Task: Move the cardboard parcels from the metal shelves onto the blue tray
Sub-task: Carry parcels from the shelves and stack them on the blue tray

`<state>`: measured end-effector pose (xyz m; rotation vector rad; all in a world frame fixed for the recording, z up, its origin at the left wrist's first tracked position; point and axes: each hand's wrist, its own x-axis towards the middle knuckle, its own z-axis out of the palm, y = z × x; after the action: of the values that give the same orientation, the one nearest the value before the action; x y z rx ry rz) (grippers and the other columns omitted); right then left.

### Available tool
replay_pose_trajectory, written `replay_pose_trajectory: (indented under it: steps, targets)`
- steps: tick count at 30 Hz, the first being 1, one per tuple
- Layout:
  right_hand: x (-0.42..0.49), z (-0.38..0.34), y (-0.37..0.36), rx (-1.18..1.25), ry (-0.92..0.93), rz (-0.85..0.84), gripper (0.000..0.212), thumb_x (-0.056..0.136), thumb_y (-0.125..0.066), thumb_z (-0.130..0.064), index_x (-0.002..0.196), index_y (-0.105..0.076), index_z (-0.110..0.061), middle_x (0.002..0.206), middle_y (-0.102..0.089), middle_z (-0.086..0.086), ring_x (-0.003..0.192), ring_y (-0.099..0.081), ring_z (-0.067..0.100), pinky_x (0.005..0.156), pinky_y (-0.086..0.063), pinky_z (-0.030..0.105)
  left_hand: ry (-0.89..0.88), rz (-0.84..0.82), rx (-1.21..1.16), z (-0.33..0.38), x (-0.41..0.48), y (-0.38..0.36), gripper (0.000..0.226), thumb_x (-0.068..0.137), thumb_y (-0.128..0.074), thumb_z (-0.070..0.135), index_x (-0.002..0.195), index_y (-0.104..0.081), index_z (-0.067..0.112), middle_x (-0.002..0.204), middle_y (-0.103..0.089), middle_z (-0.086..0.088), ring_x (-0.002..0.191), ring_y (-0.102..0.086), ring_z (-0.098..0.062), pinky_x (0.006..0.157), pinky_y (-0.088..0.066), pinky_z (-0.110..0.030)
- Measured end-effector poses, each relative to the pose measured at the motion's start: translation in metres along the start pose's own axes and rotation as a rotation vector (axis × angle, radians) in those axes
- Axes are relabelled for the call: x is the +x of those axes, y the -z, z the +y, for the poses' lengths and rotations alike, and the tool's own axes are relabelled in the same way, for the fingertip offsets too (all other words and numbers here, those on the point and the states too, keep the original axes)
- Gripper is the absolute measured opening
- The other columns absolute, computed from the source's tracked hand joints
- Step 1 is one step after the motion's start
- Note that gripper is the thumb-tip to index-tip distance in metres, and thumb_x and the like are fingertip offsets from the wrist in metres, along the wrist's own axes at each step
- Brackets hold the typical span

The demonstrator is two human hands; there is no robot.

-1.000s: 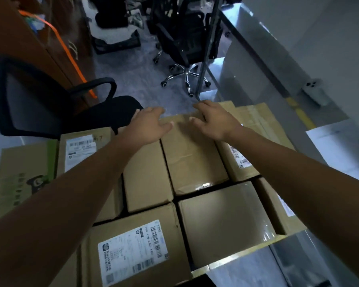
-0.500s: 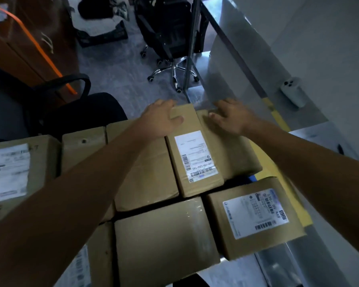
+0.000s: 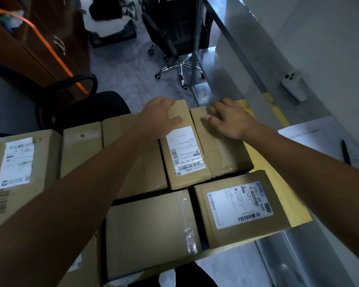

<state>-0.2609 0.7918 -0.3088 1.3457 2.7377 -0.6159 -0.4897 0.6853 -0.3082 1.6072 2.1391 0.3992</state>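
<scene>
Several brown cardboard parcels lie packed side by side below me. My left hand (image 3: 158, 117) grips the far end of a narrow parcel with a white label (image 3: 184, 158), fingers curled over its far edge and thumb on top. My right hand (image 3: 230, 121) rests flat, fingers spread, on the plain parcel (image 3: 222, 154) just to its right. Nearer me sit a taped plain parcel (image 3: 149, 230) and a labelled parcel (image 3: 236, 206). The parcels hide the blue tray almost entirely.
More parcels (image 3: 17, 168) stand at the left. A yellow sheet (image 3: 286, 195) lies under the right-hand parcels. A metal post (image 3: 195, 48) and a wheeled office chair (image 3: 174, 38) stand beyond, and another black chair (image 3: 81, 104) at left. Paper with a pen (image 3: 319, 137) lies at right.
A second ago both hands lay on a wider plain parcel. Now the left holds the narrow labelled parcel and the right lies on its neighbour. In the last half second they barely moved.
</scene>
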Motion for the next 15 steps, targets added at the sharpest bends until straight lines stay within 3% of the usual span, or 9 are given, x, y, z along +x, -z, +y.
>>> replay_pose_trajectory:
  steps: [8, 15]
  targets:
    - [-0.111, -0.012, 0.019, 0.03, -0.145, 0.159, 0.059, 0.105, -0.047, -0.05, 0.154, -0.043, -0.019, 0.158, -0.041, 0.01, 0.145, -0.035, 0.034, 0.118, -0.03, 0.044, -0.197, 0.002, -0.092, 0.055, -0.068, -0.011, 0.063, 0.097, -0.065, 0.05, 0.15, -0.05, 0.019, 0.153, -0.048, -0.008, 0.146, -0.036, -0.028, 0.121, -0.026, -0.037]
    - [-0.344, -0.025, -0.003, 0.255, -0.501, 0.493, 0.063, 0.103, -0.048, -0.053, 0.155, -0.043, -0.018, 0.157, -0.044, 0.003, 0.147, -0.035, 0.022, 0.12, -0.026, 0.033, -0.536, -0.185, -0.253, 0.147, -0.182, -0.069, 0.068, 0.094, -0.061, 0.062, 0.152, -0.047, 0.029, 0.157, -0.043, 0.002, 0.146, -0.034, -0.02, 0.12, -0.03, -0.04]
